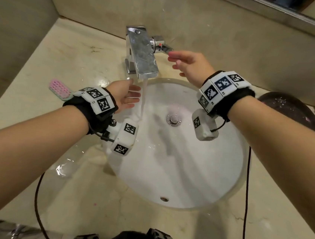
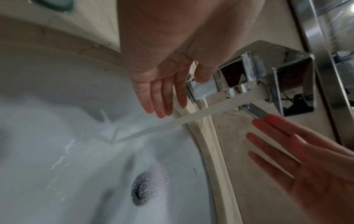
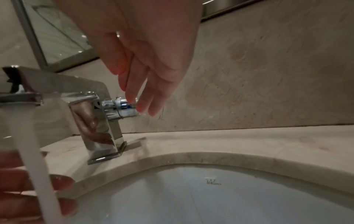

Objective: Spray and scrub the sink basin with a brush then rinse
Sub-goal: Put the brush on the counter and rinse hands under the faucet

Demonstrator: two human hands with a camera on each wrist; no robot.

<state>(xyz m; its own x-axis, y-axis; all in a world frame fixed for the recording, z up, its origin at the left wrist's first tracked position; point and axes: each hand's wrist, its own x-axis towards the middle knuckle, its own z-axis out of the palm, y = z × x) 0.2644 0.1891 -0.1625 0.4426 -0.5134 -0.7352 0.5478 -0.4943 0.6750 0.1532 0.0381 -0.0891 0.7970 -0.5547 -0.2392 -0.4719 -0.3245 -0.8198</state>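
Note:
Water streams [image 1: 143, 96] from the chrome faucet [image 1: 140, 53] into the white round sink basin [image 1: 195, 172] and runs toward the drain [image 1: 174, 119]. My left hand [image 1: 130, 97] is held flat with straight fingers right beside the stream, at the basin's far-left rim; it holds nothing. My right hand [image 1: 180, 60] reaches to the faucet's side lever [image 1: 165, 47], its straight fingers [image 3: 141, 104] at the lever's tip, not curled round it. A pink brush [image 1: 59, 89] lies on the counter left of the basin, partly hidden behind my left wrist band.
The beige marble counter [image 1: 66, 55] surrounds the basin and shows water puddles [image 1: 64, 168] at the front left. A dark round object [image 1: 293, 112] sits at the right. A mirror frame [image 1: 280, 13] runs along the back wall.

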